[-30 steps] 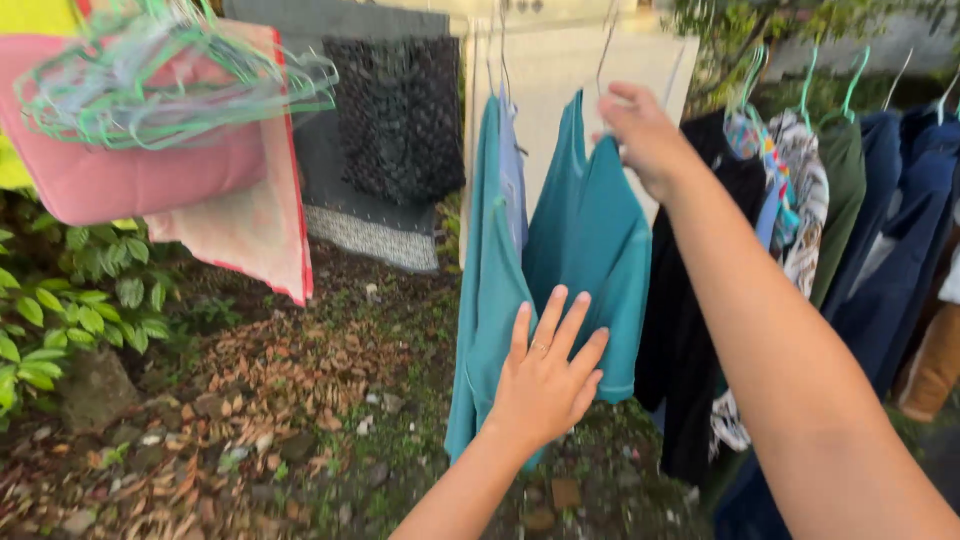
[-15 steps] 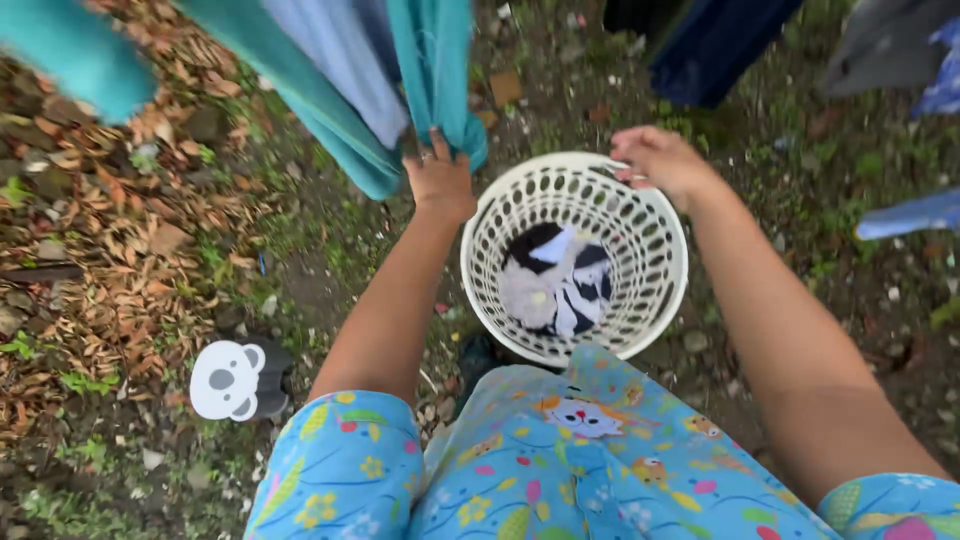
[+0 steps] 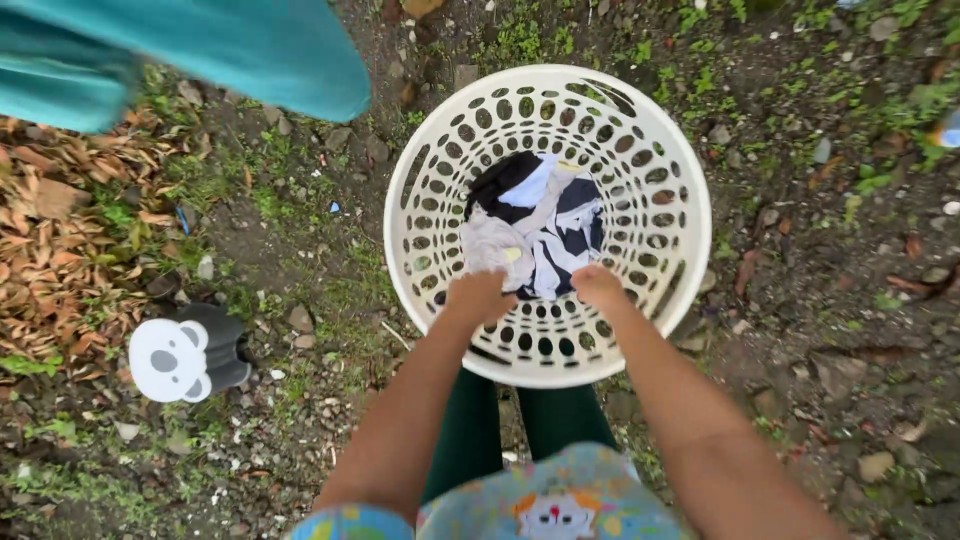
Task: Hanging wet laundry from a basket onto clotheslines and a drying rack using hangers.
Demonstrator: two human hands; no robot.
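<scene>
Below you the ground [image 3: 820, 300] is bare dirt with small stones and patches of grass, and a spread of dry brown leaves [image 3: 60, 260] lies along its left edge. A teal garment [image 3: 200, 45] hangs blurred across the upper left corner, above the leaves. In the middle stands a round white laundry basket [image 3: 670, 160] with perforated walls, upright on the dirt just in front of your legs. At its bottom lies a heap of clothes [image 3: 535, 220], black, white and pale grey, crumpled together.

Both your arms reach down into the basket from its near side. Your left hand [image 3: 478, 297] is curled with the fingers closed down on the pale grey edge of the clothes, and your right hand [image 3: 598, 287] is closed the same way on the dark and white part just beside it; the two hands are near each other, not touching. How much cloth each has gathered I cannot tell, since the knuckles hide the fingertips.

Left of your legs, well apart from the basket, a slipper [image 3: 185, 355] with a white koala face lies on the dirt.
</scene>
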